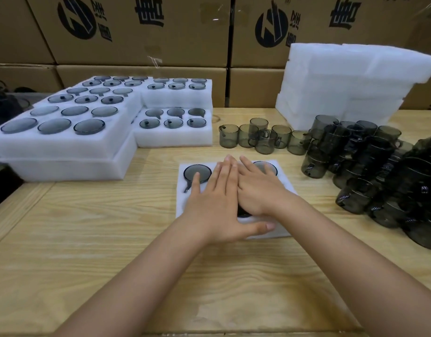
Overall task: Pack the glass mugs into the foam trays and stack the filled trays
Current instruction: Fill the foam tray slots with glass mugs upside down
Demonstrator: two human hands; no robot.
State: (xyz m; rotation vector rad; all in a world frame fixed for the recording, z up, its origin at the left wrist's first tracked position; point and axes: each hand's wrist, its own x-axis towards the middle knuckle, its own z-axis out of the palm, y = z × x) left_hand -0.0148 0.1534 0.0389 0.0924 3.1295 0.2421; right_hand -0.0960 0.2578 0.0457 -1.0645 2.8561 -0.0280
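The foam tray (183, 205) is laid on the wooden table (88, 239). The left hand (217, 203) and the right hand (258, 190) are pressed flat on this tray, fingers straight, the two hands touching. A mug (197, 172) is seated in the tray's far left pocket. Loose mugs (258, 137) are gathered behind the tray, and filled trays (63, 147) are stacked at its far left.

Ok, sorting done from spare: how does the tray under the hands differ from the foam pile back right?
The tray is one layer with mugs in it; the foam pile stacks high, no mugs showing. The left hand and right hand lie flat on the tray; neither touches the pile. Both are white foam.
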